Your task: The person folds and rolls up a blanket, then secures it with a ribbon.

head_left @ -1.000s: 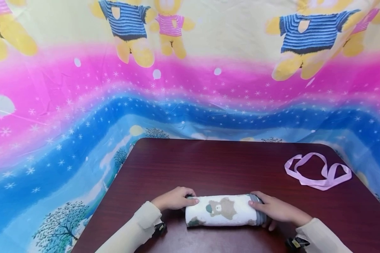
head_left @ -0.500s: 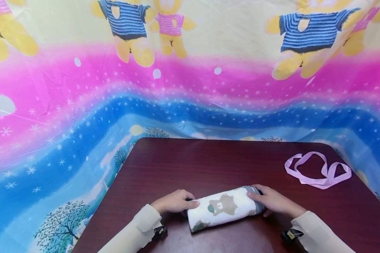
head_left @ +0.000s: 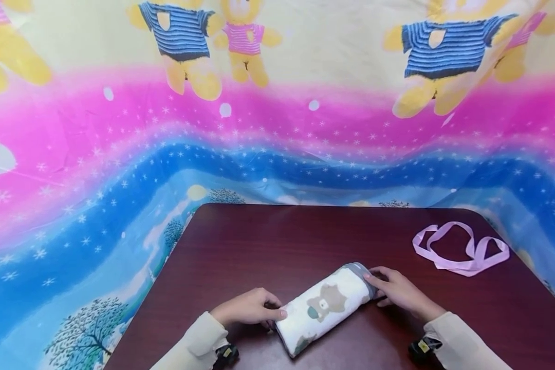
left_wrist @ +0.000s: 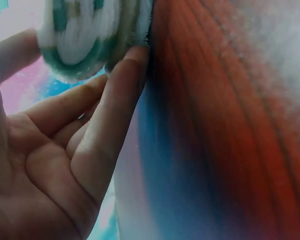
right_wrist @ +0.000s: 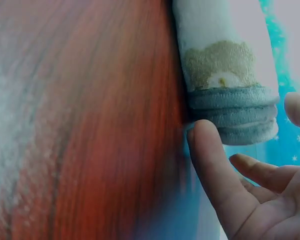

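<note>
With your left hand [head_left: 250,307] you are pinching the near end of the rolled towel [head_left: 326,306], which is lying slantwise on the table [head_left: 277,239] between your hands, while your right hand [head_left: 403,294], thumb and fingers parted, is resting ungripping at its gray far end.

Head cam's pretty bright and evenly lit, just a soft sheen on the near part of the table [head_left: 240,241] and a dark shadow hugging the rolled towel [head_left: 326,306]. Wrist cams are rougher: hazy, wood gone orange-red and smeary, whitish glare to one side, left hand [left_wrist: 55,165] kinda dim.
</note>
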Tool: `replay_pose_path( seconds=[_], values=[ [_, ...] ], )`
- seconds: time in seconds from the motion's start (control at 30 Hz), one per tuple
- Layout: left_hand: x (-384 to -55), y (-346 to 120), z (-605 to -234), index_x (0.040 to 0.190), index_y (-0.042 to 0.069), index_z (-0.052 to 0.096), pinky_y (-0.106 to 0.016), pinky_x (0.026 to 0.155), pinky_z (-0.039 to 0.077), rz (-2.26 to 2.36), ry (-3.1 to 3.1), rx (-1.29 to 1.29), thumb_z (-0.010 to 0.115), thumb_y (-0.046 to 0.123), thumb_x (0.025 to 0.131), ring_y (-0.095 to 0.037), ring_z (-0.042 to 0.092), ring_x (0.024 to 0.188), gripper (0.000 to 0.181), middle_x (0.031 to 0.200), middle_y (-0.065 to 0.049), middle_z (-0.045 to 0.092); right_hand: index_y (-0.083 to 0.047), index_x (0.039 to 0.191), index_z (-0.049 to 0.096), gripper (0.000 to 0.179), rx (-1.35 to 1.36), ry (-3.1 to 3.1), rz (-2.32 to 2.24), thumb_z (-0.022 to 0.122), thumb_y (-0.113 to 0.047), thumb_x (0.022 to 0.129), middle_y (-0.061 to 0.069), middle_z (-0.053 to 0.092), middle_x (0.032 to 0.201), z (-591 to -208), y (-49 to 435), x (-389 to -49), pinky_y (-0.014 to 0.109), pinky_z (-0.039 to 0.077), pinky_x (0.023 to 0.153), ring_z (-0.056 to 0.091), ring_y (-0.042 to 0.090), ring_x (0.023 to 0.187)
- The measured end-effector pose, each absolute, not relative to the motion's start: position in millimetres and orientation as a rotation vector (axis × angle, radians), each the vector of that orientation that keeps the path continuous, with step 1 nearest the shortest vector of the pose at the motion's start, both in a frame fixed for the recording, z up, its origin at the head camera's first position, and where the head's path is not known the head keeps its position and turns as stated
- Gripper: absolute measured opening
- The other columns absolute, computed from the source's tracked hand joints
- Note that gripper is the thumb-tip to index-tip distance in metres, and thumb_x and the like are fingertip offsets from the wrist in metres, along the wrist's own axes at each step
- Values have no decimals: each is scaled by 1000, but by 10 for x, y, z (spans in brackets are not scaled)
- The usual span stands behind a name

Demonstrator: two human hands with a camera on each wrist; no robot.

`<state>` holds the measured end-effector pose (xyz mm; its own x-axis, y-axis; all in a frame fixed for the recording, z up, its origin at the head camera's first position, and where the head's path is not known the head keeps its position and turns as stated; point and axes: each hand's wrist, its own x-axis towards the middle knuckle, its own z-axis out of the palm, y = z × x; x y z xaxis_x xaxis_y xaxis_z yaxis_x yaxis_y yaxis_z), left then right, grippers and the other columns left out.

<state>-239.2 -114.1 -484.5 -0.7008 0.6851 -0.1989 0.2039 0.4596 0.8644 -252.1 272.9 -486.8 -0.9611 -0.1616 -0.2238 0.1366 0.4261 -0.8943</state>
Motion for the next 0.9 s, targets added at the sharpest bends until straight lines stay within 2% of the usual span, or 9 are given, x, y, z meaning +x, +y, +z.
replay_pose_path(
  seconds=[0.23, 0.5, 0.7, 0.9],
  values=[
    [-2296, -1169, -4852, 113, -5, 67, -31, 65, 57, 1295, 2001, 726, 68, 17, 92, -18, 70, 72, 31, 84, 0, 71, 15, 132, 41, 62, -113, 2330, -1633, 61, -32, 97, 17, 63, 98, -4853, 2706, -2525, 43, 57, 69, 67, 31, 82],
    [-2224, -1109, -4889, 115, -7, 65, -30, 64, 57, 1339, 2000, 704, 69, 15, 91, -18, 68, 68, 33, 85, 0, 71, 13, 133, 43, 67, -87, 2385, -1592, 68, -35, 92, 19, 60, 108, -4898, 2614, -2597, 41, 57, 68, 67, 28, 80],
    [-2218, -1066, -4895, 107, -3, 69, -27, 62, 55, 1318, 2101, 712, 71, 13, 88, -13, 67, 65, 26, 81, 3, 69, 12, 130, 46, 63, -122, 2411, -1547, 67, -34, 93, 17, 60, 104, -4919, 2590, -2605, 41, 57, 63, 66, 26, 78],
    [-2344, -1040, -4854, 96, 4, 73, -23, 60, 53, 1195, 2279, 781, 75, 11, 80, -5, 63, 65, 17, 75, 8, 66, 14, 134, 40, 66, -152, 2351, -1491, 67, -31, 93, 20, 57, 113, -4863, 2666, -2526, 43, 57, 64, 63, 26, 83]
  ],
)
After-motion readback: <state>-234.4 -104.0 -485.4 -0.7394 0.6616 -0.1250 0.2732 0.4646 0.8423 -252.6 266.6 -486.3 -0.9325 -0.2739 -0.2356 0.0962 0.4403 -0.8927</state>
